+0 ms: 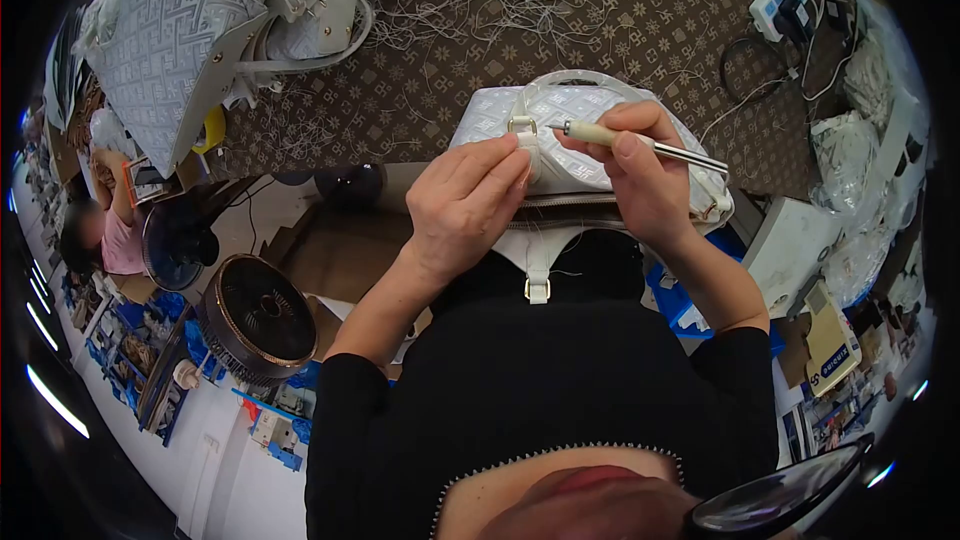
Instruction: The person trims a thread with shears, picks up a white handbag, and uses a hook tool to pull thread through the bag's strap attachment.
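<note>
Left hand [462,208] pinched the bag's [492,115] strap [528,147]; right hand [648,188] gripped a tool [600,135] above the bag; a slip might drive its tip into those fingers.

One camera, worn on the head, faces forward and steeply down past the person's own chin and chest. It sits close over the left hand [462,202] and right hand [640,180], near mid-frame, gripping a handbag [575,105] and slim tool [590,134]. Its fisheye lens curves the table [620,10]; the edges are probably too warped to judge.
</note>
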Demonstrator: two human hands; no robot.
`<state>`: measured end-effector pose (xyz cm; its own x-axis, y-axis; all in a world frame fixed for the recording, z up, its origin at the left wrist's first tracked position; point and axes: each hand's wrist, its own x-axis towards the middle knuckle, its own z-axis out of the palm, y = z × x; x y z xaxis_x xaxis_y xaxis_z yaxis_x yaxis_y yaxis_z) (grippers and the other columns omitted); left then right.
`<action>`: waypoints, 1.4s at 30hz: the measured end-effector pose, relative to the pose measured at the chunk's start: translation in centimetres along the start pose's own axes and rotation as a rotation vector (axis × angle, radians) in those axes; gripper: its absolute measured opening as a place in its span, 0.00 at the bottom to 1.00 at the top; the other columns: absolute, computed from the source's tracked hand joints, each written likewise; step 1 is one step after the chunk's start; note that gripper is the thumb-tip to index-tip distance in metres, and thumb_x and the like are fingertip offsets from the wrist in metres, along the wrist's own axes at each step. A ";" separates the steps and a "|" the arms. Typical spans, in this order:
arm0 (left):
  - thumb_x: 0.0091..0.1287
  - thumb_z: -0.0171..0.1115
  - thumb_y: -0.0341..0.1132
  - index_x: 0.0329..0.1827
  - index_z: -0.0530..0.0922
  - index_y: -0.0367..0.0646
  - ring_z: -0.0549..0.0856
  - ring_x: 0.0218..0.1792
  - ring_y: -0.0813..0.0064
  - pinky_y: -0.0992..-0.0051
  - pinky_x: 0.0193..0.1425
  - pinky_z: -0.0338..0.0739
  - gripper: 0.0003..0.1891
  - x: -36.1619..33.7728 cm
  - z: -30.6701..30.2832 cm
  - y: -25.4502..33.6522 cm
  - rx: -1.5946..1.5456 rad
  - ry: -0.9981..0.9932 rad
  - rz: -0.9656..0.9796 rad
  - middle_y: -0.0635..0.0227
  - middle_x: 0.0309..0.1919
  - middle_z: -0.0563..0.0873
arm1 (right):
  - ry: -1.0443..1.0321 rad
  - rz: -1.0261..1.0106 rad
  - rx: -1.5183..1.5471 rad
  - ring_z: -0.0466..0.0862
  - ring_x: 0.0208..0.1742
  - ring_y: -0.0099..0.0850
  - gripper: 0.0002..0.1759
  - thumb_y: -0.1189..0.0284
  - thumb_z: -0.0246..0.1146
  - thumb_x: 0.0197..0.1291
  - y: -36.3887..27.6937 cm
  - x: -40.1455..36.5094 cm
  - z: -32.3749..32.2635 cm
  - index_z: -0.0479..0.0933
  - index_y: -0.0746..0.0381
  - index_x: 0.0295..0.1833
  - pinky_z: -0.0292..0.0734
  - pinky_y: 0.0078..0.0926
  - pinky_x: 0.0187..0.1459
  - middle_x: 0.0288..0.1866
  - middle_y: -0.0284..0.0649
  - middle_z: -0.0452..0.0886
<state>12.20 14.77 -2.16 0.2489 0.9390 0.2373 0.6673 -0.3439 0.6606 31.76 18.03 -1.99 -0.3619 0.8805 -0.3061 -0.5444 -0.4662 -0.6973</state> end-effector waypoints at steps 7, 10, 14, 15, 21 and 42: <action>0.51 0.71 0.33 0.44 0.81 0.45 0.83 0.34 0.73 0.66 0.47 0.78 0.16 0.8 -0.2 0.9 0.072 -0.043 -0.092 0.70 0.35 0.84 | 0.187 0.138 -0.273 0.77 0.47 0.26 0.10 0.73 0.56 0.64 -1.0 -3.1 0.0 0.69 0.66 0.47 0.71 0.27 0.53 0.44 0.41 0.76; 0.51 0.71 0.32 0.43 0.82 0.47 0.83 0.35 0.74 0.66 0.49 0.77 0.15 0.5 0.2 0.8 0.064 -0.028 -0.079 0.70 0.34 0.84 | 0.296 0.112 -0.171 0.76 0.44 0.21 0.09 0.74 0.57 0.64 -0.5 -3.7 0.8 0.70 0.66 0.48 0.70 0.20 0.51 0.43 0.38 0.78; 0.50 0.71 0.32 0.40 0.83 0.48 0.83 0.35 0.75 0.66 0.51 0.76 0.13 0.3 0.4 0.6 0.088 -0.006 -0.033 0.70 0.33 0.84 | 0.355 0.099 -0.285 0.78 0.45 0.26 0.10 0.72 0.56 0.64 -0.2 -3.7 1.4 0.69 0.65 0.48 0.71 0.26 0.52 0.43 0.42 0.76; 0.50 0.71 0.32 0.39 0.83 0.48 0.83 0.35 0.75 0.65 0.52 0.75 0.13 0.2 0.3 0.5 0.086 -0.006 -0.030 0.70 0.33 0.84 | 0.358 0.097 -0.282 0.78 0.45 0.26 0.10 0.72 0.56 0.64 -0.3 -3.7 1.6 0.69 0.65 0.48 0.71 0.26 0.52 0.43 0.42 0.76; 0.48 0.72 0.31 0.37 0.84 0.48 0.84 0.36 0.76 0.63 0.58 0.71 0.12 -0.1 0.1 0.6 0.069 -0.006 -0.019 0.69 0.32 0.84 | 0.307 0.151 -0.260 0.80 0.36 0.25 0.09 0.74 0.57 0.63 0.5 -3.8 1.3 0.71 0.66 0.46 0.76 0.22 0.43 0.37 0.41 0.78; 0.46 0.73 0.33 0.36 0.84 0.51 0.83 0.37 0.79 0.52 0.68 0.58 0.13 -0.4 -0.1 0.5 0.062 0.004 -0.018 0.69 0.33 0.84 | 0.293 0.150 -0.375 0.74 0.35 0.15 0.09 0.75 0.63 0.59 0.8 -3.5 1.2 0.76 0.67 0.45 0.70 0.12 0.37 0.36 0.33 0.79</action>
<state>12.34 14.23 -1.86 0.2338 0.9450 0.2289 0.7138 -0.3267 0.6195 31.68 14.43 -0.73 -0.1583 0.8181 -0.5528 -0.1730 -0.5742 -0.8002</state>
